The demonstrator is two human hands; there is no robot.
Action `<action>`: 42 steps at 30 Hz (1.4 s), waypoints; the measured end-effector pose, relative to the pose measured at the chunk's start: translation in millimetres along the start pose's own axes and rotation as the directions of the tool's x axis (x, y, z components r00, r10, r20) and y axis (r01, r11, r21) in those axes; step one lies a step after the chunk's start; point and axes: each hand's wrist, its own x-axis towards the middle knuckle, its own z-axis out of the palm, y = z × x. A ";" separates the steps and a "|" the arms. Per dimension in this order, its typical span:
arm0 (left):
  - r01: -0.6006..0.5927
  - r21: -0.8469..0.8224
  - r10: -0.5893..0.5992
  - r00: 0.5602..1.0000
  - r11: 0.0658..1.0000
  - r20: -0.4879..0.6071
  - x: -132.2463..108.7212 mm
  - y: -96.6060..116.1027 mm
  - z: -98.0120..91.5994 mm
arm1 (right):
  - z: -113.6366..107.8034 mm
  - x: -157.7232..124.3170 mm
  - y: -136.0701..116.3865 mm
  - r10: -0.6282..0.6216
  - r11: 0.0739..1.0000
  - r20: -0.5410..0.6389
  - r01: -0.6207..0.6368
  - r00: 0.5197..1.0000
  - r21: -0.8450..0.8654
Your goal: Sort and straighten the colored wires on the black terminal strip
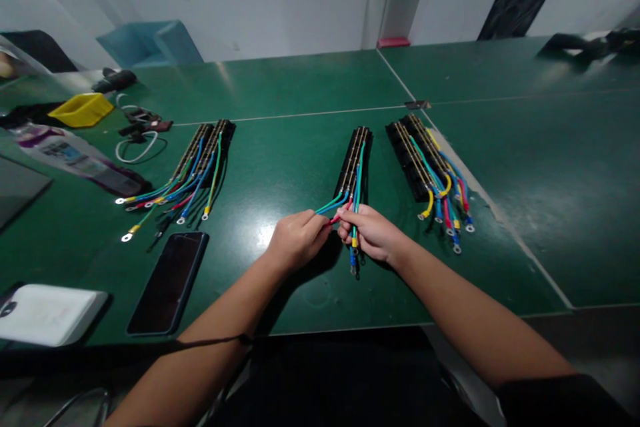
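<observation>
Right at the centre, the middle strip (356, 157) had the action: it lay on the green table (280, 167), wired end towards the person, and both hands were working just below it. The left hand (301, 237) was closed, fingertips pinched at one end of a short red wire (334, 219); whether it also gripped the green and blue wires (330, 204) running up to its fingers, I could not tell. The right hand (369, 230) was curled nearly to a fist, thumb and forefinger nipping the red wire's other stretch, while wires with a yellow lug (355, 241) and a blue lug (353, 259) hung out beneath. So how far along? Wires were already on this strip, and some ends already had lugs, but the bunch looked unsettled, with the red one, by my reading, the piece in hand. Off to the left, the left pair (204, 147) lay untouched, wires fitted, ring lugs on their ends, fanned out loosely. Over on the right, the right pair (407, 153) was wired and lugged too, several leads bent into curves; which pair was finished and which was waiting, nothing there settled
</observation>
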 end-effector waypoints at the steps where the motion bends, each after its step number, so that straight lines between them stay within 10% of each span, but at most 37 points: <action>1: 0.004 0.004 -0.005 1.000 1.000 0.007 0.5 0.4 -0.5 | 0.1 -0.5 -0.5 0.000 1.000 -0.001 0.000 1.000 -0.002; 14: 0.088 0.112 -0.119 0.943 0.990 0.310 20.0 13.7 -26.6 | 1.8 -0.9 -0.9 -0.017 0.999 -0.023 0.016 1.000 -0.030; 42: 0.124 0.208 -0.205 0.878 0.970 0.432 26.3 22.7 -25.4 | 1.3 -0.4 0.2 -0.024 0.998 -0.045 0.022 0.999 -0.060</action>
